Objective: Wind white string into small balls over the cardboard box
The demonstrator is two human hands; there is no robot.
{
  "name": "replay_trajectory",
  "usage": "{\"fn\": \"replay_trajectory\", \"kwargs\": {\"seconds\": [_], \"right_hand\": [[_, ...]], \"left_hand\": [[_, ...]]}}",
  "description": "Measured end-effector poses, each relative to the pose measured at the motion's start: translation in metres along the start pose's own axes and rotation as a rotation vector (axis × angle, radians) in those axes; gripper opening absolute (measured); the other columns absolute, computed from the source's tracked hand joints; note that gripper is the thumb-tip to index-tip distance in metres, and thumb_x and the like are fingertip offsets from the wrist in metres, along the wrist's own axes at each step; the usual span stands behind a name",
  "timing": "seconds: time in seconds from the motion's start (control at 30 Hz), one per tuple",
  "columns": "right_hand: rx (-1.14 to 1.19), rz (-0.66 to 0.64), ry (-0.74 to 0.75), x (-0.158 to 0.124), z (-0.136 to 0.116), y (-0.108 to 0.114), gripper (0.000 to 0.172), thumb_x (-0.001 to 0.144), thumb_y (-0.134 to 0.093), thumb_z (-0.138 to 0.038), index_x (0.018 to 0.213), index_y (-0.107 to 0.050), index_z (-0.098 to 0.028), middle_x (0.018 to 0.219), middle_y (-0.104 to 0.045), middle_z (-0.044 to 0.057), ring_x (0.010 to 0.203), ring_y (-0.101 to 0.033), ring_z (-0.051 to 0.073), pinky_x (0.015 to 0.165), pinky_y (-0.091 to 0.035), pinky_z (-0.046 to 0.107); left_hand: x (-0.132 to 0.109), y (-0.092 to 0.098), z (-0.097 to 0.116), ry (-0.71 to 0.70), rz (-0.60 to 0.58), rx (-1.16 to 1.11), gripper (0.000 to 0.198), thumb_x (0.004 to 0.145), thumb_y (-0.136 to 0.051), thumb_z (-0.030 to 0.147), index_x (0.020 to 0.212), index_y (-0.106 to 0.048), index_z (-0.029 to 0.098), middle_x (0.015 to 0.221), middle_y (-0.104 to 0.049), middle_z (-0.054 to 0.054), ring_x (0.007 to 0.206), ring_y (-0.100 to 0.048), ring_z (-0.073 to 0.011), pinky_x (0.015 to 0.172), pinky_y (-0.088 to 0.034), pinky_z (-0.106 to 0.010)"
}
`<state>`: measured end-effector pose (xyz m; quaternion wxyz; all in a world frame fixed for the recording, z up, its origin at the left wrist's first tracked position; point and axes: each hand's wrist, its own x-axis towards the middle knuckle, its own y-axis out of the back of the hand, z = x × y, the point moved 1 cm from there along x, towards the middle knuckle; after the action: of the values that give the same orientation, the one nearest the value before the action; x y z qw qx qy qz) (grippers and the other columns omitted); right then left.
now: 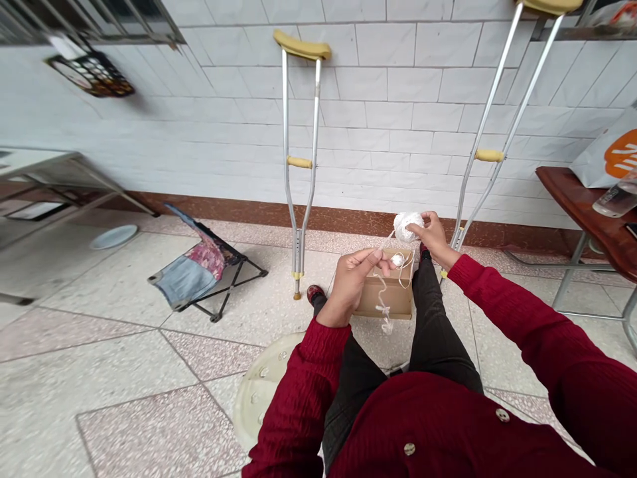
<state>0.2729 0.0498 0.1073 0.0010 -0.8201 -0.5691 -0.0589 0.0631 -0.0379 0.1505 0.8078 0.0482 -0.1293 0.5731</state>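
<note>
My right hand (434, 235) grips a ball of white yarn (407, 227) in front of me, above an open cardboard box (383, 297). To its left, my left hand (359, 272) is closed in a pinch on a white strand that runs up to the ball. A loose, kinked tail of yarn (384, 309) hangs below my left fingers, over the box. Just beside those fingertips shows a smaller white ball (397, 259); whether it touches the hand I cannot tell. Another loop of yarn droops between both hands.
Two crutches, one in the middle (300, 166) and one at the right (485, 156), lean on the tiled wall. A folding stool (192, 272) stands left. A pale plastic stool (263, 382) is by my left leg. A brown table (582, 199) holds a bag (600, 156).
</note>
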Motion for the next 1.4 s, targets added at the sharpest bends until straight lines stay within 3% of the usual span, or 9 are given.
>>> {"fn": "replay_trajectory", "kwargs": {"seconds": [0.13, 0.23, 0.4, 0.6, 0.77, 0.93, 1.17, 1.27, 1.4], "right_hand": [[-0.046, 0.017, -0.006, -0.002, 0.011, 0.0, 0.051, 0.053, -0.079, -0.034, 0.094, -0.052, -0.023, 0.085, -0.059, -0.004, 0.07, -0.053, 0.013, 0.057, -0.043, 0.022], [0.039, 0.004, -0.156, -0.003, 0.015, -0.01, 0.05, 0.056, -0.079, -0.036, 0.096, -0.051, -0.023, 0.079, -0.06, -0.003, 0.063, -0.053, 0.013, 0.049, -0.04, 0.02], [0.436, -0.273, -0.435, -0.008, 0.014, -0.027, 0.028, 0.073, -0.069, -0.037, 0.091, -0.057, -0.019, 0.073, -0.063, 0.001, 0.058, -0.055, 0.012, 0.044, -0.044, 0.02], [0.594, -0.362, -0.499, -0.011, -0.011, -0.028, 0.019, 0.079, -0.064, -0.031, 0.094, -0.06, -0.02, 0.079, -0.066, 0.002, 0.067, -0.06, 0.013, 0.052, -0.053, 0.022], [0.551, -0.418, -0.385, -0.015, -0.03, -0.03, 0.024, 0.077, -0.065, -0.031, 0.099, -0.059, -0.023, 0.086, -0.065, 0.001, 0.075, -0.061, 0.014, 0.061, -0.057, 0.025], [0.437, -0.374, -0.41, -0.028, -0.025, -0.03, 0.031, 0.078, -0.066, -0.04, 0.103, -0.058, -0.024, 0.084, -0.067, 0.002, 0.065, -0.062, 0.014, 0.052, -0.053, 0.024], [0.385, -0.628, -0.467, -0.075, -0.026, -0.014, 0.028, 0.077, -0.069, -0.038, 0.098, -0.059, -0.022, 0.078, -0.067, 0.002, 0.061, -0.063, 0.015, 0.049, -0.052, 0.024], [0.325, -0.711, -0.484, -0.092, -0.024, -0.004, 0.032, 0.074, -0.071, -0.034, 0.1, -0.058, -0.023, 0.079, -0.068, 0.002, 0.059, -0.063, 0.015, 0.045, -0.05, 0.022], [0.22, -0.822, -0.55, -0.105, -0.01, 0.009, 0.036, 0.071, -0.073, -0.039, 0.099, -0.057, -0.022, 0.072, -0.066, 0.001, 0.055, -0.061, 0.014, 0.041, -0.048, 0.022]], "left_hand": [[-0.005, 0.0, 0.0, 0.006, 0.05, 0.002, 0.036, 0.091, -0.057, 0.042, 0.069, -0.067, 0.015, 0.063, -0.066, -0.005, 0.079, -0.066, -0.0214, 0.091, -0.048, -0.037], [-0.009, -0.004, -0.007, 0.023, 0.032, 0.035, 0.038, 0.091, -0.056, 0.042, 0.065, -0.066, 0.016, 0.062, -0.066, -0.005, 0.079, -0.066, -0.0209, 0.09, -0.048, -0.036], [-0.015, 0.002, -0.027, 0.097, 0.029, 0.086, 0.039, 0.09, -0.056, 0.042, 0.064, -0.066, 0.015, 0.065, -0.068, -0.005, 0.079, -0.067, -0.0206, 0.089, -0.049, -0.035], [-0.019, 0.014, -0.052, 0.163, 0.017, 0.133, 0.038, 0.088, -0.057, 0.045, 0.066, -0.067, 0.016, 0.066, -0.069, -0.006, 0.078, -0.068, -0.021, 0.089, -0.049, -0.035], [-0.021, 0.007, -0.063, 0.136, -0.037, 0.129, 0.04, 0.09, -0.055, 0.043, 0.063, -0.067, 0.015, 0.069, -0.07, -0.006, 0.079, -0.067, -0.0197, 0.088, -0.048, -0.033], [-0.021, 0.008, -0.08, 0.155, -0.055, 0.175, 0.04, 0.09, -0.054, 0.043, 0.064, -0.068, 0.016, 0.069, -0.07, -0.005, 0.08, -0.067, -0.0198, 0.087, -0.048, -0.032], [-0.015, 0.029, -0.113, 0.145, -0.031, 0.444, 0.038, 0.087, -0.053, 0.044, 0.067, -0.07, 0.016, 0.074, -0.071, -0.005, 0.077, -0.063, -0.0193, 0.08, -0.047, -0.03], [0.0, 0.03, -0.11, 0.085, -0.063, 0.46, 0.027, 0.08, -0.062, 0.038, 0.07, -0.071, 0.015, 0.073, -0.071, -0.006, 0.076, -0.061, -0.0213, 0.075, -0.046, -0.03], [0.026, 0.035, -0.087, 0.023, -0.212, 0.632, 0.014, 0.077, -0.064, 0.026, 0.07, -0.072, 0.017, 0.071, -0.071, -0.005, 0.077, -0.061, -0.0225, 0.074, -0.043, -0.03]]}}
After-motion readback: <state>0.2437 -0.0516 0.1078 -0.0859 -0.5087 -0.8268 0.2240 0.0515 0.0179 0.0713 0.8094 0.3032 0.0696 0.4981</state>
